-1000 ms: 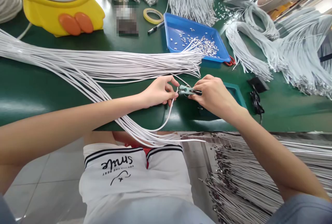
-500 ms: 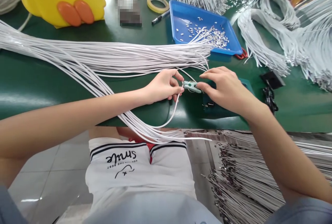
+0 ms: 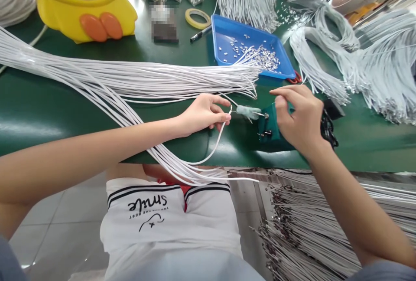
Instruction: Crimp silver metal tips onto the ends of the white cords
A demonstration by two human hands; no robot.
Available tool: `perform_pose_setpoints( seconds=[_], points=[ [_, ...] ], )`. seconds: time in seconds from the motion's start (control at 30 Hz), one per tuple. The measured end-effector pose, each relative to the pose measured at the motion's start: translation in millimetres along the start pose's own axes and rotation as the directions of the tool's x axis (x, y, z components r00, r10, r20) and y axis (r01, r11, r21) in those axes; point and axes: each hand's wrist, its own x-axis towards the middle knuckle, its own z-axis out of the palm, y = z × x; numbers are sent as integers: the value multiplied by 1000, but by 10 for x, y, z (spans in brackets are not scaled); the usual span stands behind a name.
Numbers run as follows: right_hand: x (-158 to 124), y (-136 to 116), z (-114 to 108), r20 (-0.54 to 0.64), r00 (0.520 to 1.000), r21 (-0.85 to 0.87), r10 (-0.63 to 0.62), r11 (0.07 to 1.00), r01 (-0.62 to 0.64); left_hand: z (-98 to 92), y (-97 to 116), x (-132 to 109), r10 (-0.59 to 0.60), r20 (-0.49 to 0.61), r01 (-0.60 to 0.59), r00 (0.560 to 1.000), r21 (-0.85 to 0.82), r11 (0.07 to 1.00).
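My left hand point(image 3: 206, 115) pinches the end of a white cable point(image 3: 218, 140) between thumb and fingers. The cable's tip carries a small metal end and bends down into a loop. Just right of it, a pale green clothes peg point(image 3: 248, 112) points at the tip, with a thin wire at its jaws. The peg sits at a metal post of a dark green box point(image 3: 276, 135), which has another post below. My right hand point(image 3: 300, 116) hovers over the box's right part, off the peg, thumb and index finger apart and nothing visible between them.
A bundle of white cables point(image 3: 156, 77) lies across the green table point(image 3: 74, 99); some strands hang over its front edge. Behind are a blue tray point(image 3: 227, 47) of small metal pieces, yellow tape point(image 3: 188, 20) and a yellow fan point(image 3: 65, 18). More cable bundles point(image 3: 380, 68) lie right.
My right hand has let go of the clothes peg and moved right. My left hand keeps its pinch on the cable end. The view has shifted slightly.
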Motion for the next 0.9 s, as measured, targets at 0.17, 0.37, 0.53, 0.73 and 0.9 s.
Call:
perform_pose_setpoints(
  seconds=[0.17,0.37,0.53,0.73,0.9],
  points=[
    [-197,-432,276,-470,883,426,13,879,214,-41,-1,18,39,60,-23,997,-248,969],
    [-168,-657,747,-362,902,609,-235,673,420,-128,62,67,60,63,-26,996,-450,893],
    [-118,-678,762,-321,845,639,-428,561,527,-148,109,80,-5,73,46,997,-567,823],
    [-125,-683,731,-297,895,705,-334,555,441,-158,152,62,-40,81,79,996,-584,808],
    [-109,-660,696,-204,959,786,-197,551,280,-177,199,88,-72,-17,50,997,-559,828]
  ],
)
